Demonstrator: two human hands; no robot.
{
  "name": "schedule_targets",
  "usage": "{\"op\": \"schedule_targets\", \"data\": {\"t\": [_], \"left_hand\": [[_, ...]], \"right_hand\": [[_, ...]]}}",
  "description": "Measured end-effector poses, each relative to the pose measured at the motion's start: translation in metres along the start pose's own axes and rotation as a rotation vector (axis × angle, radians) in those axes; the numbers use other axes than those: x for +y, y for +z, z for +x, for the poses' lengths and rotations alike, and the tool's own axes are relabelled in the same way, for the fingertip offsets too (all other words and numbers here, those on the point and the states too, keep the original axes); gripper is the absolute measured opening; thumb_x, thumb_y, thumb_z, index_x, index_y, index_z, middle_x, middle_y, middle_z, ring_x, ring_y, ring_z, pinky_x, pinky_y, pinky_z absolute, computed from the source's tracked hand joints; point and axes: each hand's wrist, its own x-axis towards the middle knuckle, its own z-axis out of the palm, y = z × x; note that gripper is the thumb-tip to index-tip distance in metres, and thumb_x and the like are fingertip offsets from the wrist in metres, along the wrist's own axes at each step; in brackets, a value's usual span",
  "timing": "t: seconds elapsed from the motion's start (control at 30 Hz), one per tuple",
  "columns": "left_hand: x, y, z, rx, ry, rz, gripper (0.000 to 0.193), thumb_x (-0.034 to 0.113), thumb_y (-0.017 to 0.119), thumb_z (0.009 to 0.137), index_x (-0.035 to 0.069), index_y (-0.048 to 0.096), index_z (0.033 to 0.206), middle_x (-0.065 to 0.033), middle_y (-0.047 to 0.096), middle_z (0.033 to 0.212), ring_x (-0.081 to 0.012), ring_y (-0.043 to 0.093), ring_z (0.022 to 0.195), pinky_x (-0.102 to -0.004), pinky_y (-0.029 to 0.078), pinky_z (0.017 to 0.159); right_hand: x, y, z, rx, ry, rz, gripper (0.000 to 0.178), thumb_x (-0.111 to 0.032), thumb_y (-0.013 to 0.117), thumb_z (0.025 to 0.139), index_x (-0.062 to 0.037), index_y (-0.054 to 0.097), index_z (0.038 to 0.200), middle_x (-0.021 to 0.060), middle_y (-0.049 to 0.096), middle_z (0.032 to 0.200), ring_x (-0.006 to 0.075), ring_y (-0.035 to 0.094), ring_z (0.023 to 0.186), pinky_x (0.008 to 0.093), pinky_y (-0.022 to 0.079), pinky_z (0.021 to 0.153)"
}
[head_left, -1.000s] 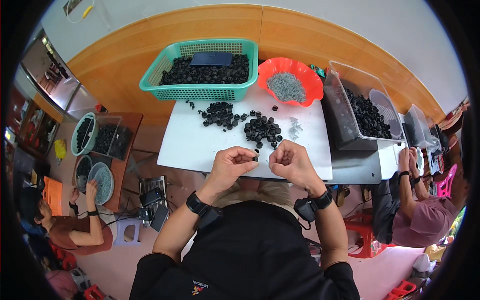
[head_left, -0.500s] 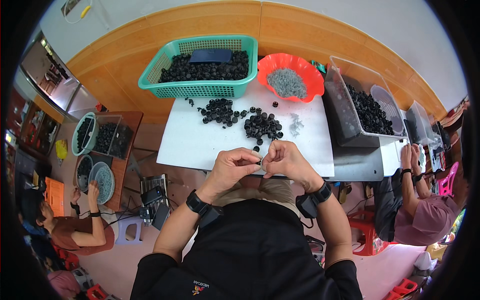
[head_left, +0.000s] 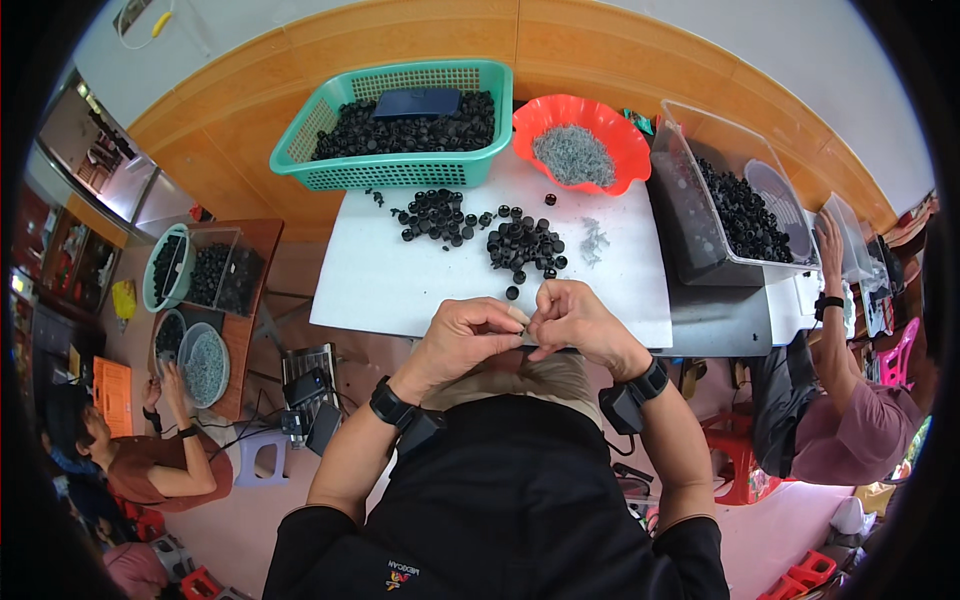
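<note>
Here, left hand (head_left: 468, 335) and right hand (head_left: 572, 318) meeting at the near edge of the white desk (head_left: 400, 280) — fingers pinched together on something too small to tell, loose black caps (head_left: 523, 243) just beyond, green basket (head_left: 400, 170) far left.

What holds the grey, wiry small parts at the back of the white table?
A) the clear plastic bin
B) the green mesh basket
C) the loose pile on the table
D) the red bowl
D: the red bowl holds the grey parts, while the green basket beside it holds black ones.

Bright, even light; sharp centre, edges bent, perhaps slightly blurred.
</note>
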Motion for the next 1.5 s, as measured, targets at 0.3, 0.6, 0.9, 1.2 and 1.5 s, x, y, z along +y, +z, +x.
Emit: {"op": "schedule_targets", "data": {"t": [0.3, 0.6, 0.9, 1.2, 1.5], "left_hand": [[-0.003, 0.001, 0.000, -0.002, -0.031, -0.056, 0.018, -0.011, 0.073, 0.084, -0.003, 0.073, 0.100, -0.0113, 0.072, 0.108, -0.0168, 0.071, 0.092, -0.0282, 0.060, 0.080], [-0.002, 0.008, 0.000, 0.105, 0.020, -0.042, 0.019, -0.009, 0.073, 0.086, -0.001, 0.073, 0.104, -0.0100, 0.072, 0.109, -0.0143, 0.069, 0.097, -0.0272, 0.059, 0.086], [-0.003, 0.008, 0.002, 0.122, -0.004, 0.029, 0.019, -0.005, 0.073, 0.089, -0.002, 0.073, 0.107, -0.0086, 0.072, 0.107, -0.0137, 0.069, 0.097, -0.0269, 0.059, 0.086], [-0.009, 0.012, 0.003, 0.164, -0.082, -0.281, 0.021, -0.001, 0.070, 0.093, -0.003, 0.067, 0.114, -0.0091, 0.071, 0.105, -0.0155, 0.071, 0.095, -0.0288, 0.059, 0.089], [-0.008, 0.022, 0.000, 0.162, -0.170, -0.549, 0.024, 0.001, 0.065, 0.096, 0.004, 0.067, 0.120, -0.0087, 0.070, 0.110, -0.0181, 0.070, 0.103, -0.0341, 0.060, 0.092]], "right_hand": [[0.004, 0.005, -0.003, 0.042, -0.076, 0.044, 0.022, 0.006, 0.066, 0.086, -0.0041, 0.048, 0.092, 0.0074, 0.066, 0.088, 0.0119, 0.067, 0.081, 0.0301, 0.063, 0.074], [0.021, 0.011, -0.009, 0.168, -0.368, -0.118, 0.008, 0.000, 0.068, 0.094, 0.0022, 0.062, 0.099, 0.0052, 0.069, 0.092, 0.0100, 0.066, 0.084, 0.0263, 0.057, 0.076], [0.039, 0.012, -0.011, 0.281, -0.587, -0.295, 0.017, -0.001, 0.067, 0.095, 0.0003, 0.069, 0.112, 0.0062, 0.068, 0.102, 0.0081, 0.061, 0.080, 0.0218, 0.049, 0.073], [0.047, 0.019, -0.014, 0.315, -0.692, -0.322, 0.031, 0.005, 0.073, 0.086, 0.0006, 0.069, 0.117, 0.0120, 0.064, 0.112, 0.0096, 0.064, 0.075, 0.0235, 0.054, 0.064], [0.042, 0.025, -0.011, 0.399, -0.840, -0.479, 0.032, 0.005, 0.076, 0.083, -0.0005, 0.070, 0.113, 0.0113, 0.065, 0.107, 0.0091, 0.064, 0.071, 0.0232, 0.053, 0.063]]}}
